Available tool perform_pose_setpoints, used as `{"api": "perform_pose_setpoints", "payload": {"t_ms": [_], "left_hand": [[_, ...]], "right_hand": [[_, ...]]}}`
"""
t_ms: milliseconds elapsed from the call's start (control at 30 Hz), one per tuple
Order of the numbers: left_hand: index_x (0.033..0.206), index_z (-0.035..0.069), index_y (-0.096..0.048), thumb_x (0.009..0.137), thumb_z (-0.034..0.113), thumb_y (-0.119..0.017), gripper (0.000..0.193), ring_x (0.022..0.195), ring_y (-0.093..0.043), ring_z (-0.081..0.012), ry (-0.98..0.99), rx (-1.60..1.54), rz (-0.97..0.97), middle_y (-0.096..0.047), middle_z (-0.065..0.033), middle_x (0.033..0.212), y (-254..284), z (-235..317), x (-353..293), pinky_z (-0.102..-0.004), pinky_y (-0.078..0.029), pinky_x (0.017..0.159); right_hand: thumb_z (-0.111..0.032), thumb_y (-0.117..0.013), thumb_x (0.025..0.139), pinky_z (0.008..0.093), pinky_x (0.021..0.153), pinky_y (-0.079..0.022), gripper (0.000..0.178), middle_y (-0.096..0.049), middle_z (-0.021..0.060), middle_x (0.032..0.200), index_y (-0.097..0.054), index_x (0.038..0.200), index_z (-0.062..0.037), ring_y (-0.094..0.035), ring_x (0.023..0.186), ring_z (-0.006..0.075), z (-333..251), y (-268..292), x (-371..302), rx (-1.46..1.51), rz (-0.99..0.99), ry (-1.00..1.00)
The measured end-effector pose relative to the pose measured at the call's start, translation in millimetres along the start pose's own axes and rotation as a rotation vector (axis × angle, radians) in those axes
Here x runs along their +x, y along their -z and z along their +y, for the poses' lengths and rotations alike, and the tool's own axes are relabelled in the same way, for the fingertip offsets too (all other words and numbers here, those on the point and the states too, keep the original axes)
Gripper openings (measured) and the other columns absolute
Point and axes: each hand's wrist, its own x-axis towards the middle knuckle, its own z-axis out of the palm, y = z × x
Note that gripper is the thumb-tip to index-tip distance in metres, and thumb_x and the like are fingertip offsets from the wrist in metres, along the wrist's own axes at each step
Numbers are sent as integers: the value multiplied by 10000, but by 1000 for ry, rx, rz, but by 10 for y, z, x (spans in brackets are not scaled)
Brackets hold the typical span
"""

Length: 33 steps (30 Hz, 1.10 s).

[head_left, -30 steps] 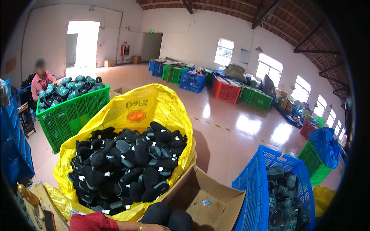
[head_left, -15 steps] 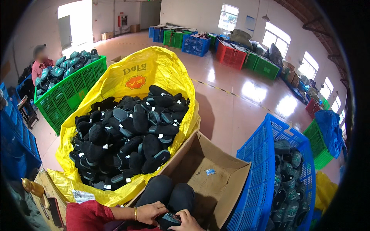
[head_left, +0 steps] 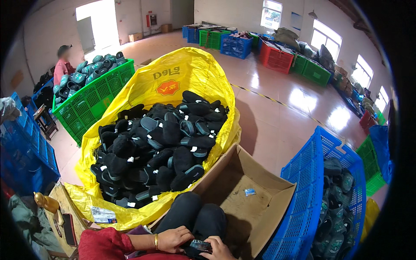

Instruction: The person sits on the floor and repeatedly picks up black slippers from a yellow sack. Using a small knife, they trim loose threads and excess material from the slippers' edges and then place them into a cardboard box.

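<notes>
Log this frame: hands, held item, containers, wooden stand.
left hand: on dark item, at the lap
right hand: on same item
yellow bag: heaped with black slippers
carton: right of bag, blue packet inside
blue crate: right of carton, dark shoes inside
green crate: beyond bag, left; piled shoes
wooden stand: phone on it

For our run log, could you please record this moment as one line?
left hand: holding dark item | right hand: holding dark item | ahead: yellow sack of black slippers | right: cardboard box, blue crate
</notes>
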Motion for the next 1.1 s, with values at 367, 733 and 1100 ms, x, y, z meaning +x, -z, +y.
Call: {"api": "perform_pose_setpoints", "payload": {"t_ms": [367,733,1100], "left_hand": [[1132,3,-524,648,160,-754,559,1055,-506,-346,-56,-91,50,-539,-164,1089,-34,-146,90,-404,-430,927],[1146,-6,-506,697,163,-736,533,1028,-493,-338,-76,-35,222,-513,-170,1088,-235,6,9,-395,-428,897],[1000,10,-524,525,133,-753,541,882,-502,-360,-99,8,253,-510,-160,932,-29,-8,87,-426,-442,801]], "right_hand": [[-186,-829,659,447,660,-508,561,-521,162,1024,-500,1100,-79,-605,822,388,-100,75,99,-136,-8,-51],[-92,-829,607,416,700,-500,477,-537,132,958,-540,987,-77,-583,832,338,44,63,82,-22,68,-27],[-241,-772,700,411,667,-515,420,-575,118,1024,-523,994,-74,-621,884,326,49,69,125,-316,12,27]]}}
